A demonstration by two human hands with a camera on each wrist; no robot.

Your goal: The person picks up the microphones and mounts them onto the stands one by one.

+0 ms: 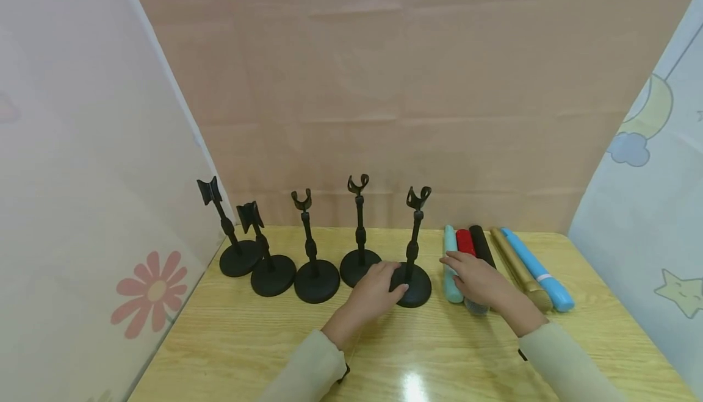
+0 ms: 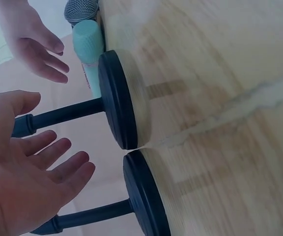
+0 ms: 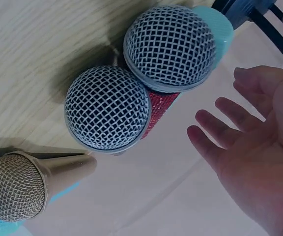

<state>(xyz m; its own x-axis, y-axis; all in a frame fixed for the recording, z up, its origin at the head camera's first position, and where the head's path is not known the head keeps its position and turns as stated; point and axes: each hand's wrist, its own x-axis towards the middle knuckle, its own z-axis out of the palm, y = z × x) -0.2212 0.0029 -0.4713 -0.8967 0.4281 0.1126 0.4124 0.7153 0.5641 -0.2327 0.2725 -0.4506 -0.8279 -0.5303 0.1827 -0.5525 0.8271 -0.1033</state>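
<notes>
My left hand (image 1: 370, 295) is beside the rightmost black microphone stand (image 1: 412, 249), thumb and fingers spread around its lower part. In the left wrist view the fingers (image 2: 68, 169) are relaxed, and the stand's pole (image 2: 70, 112) passes between thumb and fingers. My right hand (image 1: 475, 277) hovers over the microphones on the right, its fingers loosely extended and holding nothing. Under or near it lie a mint microphone (image 1: 450, 243), a red glittery one (image 1: 465, 241) and a black one (image 1: 482, 246). Two silver mesh heads (image 3: 107, 108) show in the right wrist view.
Further right lie a gold microphone (image 1: 516, 265) and a blue one (image 1: 540, 271). Several more black stands form a row to the left, among them a tall one (image 1: 359, 225) and one at the far left (image 1: 227, 225). A brown backdrop (image 1: 357, 85) rises behind the wooden table (image 1: 230, 341).
</notes>
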